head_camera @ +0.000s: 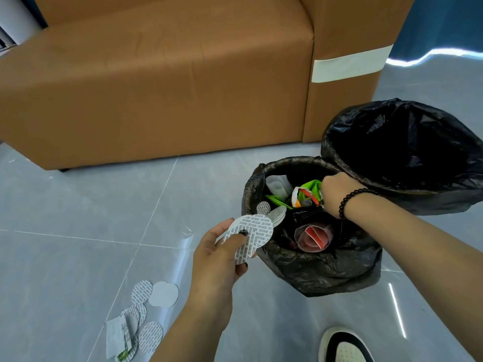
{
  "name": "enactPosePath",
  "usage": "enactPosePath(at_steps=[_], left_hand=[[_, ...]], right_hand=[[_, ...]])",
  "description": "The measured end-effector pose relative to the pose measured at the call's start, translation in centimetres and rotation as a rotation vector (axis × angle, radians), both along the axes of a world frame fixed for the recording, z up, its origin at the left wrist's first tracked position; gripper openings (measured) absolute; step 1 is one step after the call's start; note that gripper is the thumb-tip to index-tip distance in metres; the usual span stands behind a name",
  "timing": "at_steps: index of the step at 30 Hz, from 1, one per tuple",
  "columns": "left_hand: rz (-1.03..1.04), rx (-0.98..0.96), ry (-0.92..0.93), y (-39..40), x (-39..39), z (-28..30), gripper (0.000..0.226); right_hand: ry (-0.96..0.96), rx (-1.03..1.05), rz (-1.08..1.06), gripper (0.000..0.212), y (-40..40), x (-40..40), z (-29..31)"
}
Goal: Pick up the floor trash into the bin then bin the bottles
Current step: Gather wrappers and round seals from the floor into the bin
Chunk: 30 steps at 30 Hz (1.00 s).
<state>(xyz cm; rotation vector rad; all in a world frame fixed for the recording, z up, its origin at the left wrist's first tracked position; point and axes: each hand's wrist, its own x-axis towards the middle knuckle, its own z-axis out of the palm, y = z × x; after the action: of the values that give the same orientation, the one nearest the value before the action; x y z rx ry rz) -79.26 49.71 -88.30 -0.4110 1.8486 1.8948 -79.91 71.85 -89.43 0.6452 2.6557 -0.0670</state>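
— So, what are the hands doing right now?

— The left hand [222,254] pinches a fan of round paper seals [249,237], thumb on top, right at the near-left rim of the smaller bin [308,273]. The right hand [333,194] is inside that bin's mouth, fingers curled out of sight among the wrappers [307,193]; whether it grips one or only presses them down, I cannot tell.

— How should the drop go?

— I'd carry the seals further over the opening before loosening the thumb. They look light and flat, so let go at the rim and they will likely slide off onto the floor [78,231]. Keeping the right hand low on the wrappers would leave room.

— Anything left?

— Plenty. More seals and a torn packet [119,335] lie in a pile on the floor [146,307], near and to the left. A second, bigger bin [407,152] stands to the far right, touching the first, and looks empty from here. Beyond both is a brown sofa [156,87]. I see no bottles in view.
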Motion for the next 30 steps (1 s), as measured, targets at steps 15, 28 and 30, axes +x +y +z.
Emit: enactPosePath(at_steps=[15, 28, 30], left_hand=[[-0.120, 0.026, 0.121, 0.7, 0.4, 0.5, 0.032], [-0.361, -0.228, 0.316, 1.3, -1.5, 0.6, 0.022], [-0.416, -0.280, 0.300, 0.7, -2.8, 1.0, 0.022]], right_hand=[[0.530, -1.138, -0.330, 0.019, -3.7, 3.3, 3.3], [0.938, -1.062, -0.474, 0.019, -3.9, 3.4, 2.7], [1.058, -0.851, -0.432, 0.015, -2.5, 3.0, 2.3]])
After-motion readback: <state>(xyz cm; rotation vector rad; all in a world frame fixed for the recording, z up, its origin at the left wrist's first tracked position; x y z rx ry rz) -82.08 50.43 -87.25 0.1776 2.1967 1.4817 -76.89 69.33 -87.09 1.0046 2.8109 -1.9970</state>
